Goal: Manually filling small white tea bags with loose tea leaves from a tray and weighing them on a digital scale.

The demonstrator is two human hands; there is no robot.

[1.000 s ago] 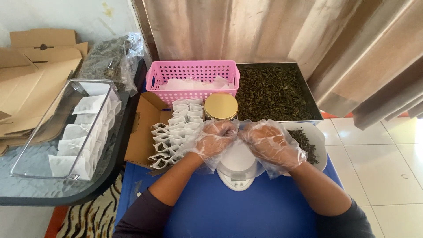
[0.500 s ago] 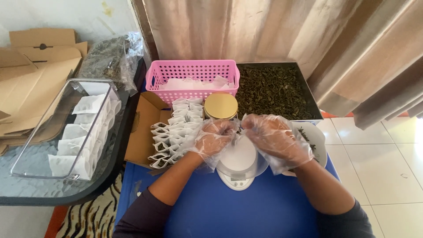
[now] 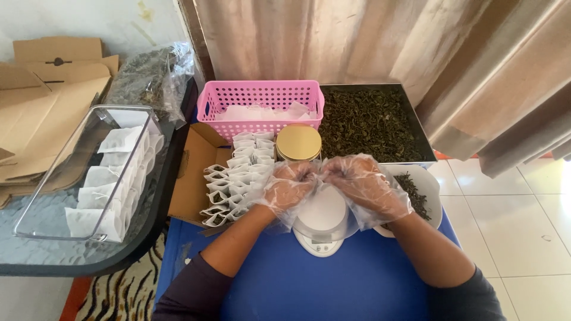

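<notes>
Both my hands wear clear plastic gloves and meet above a small white kitchen scale [image 3: 321,229] on the blue table [image 3: 333,285]. My left hand [image 3: 288,187] and my right hand [image 3: 366,184] pinch fingertips together on a small white bag between them, mostly hidden by the gloves. A white bowl [image 3: 433,185] with dried leaves sits just right of my right hand. A gold-lidded jar [image 3: 298,141] stands right behind the hands.
An open cardboard box [image 3: 193,178] of small filled bags [image 3: 235,178] lies to the left. Behind are a pink basket [image 3: 262,95] and a dark tray of dried leaves [image 3: 369,122]. A clear container [image 3: 101,172] of bags rests on the glass table [image 3: 59,255].
My hands stayed over the scale, with the fingertips drawing closer together and shifting slightly. Nothing else has moved.
</notes>
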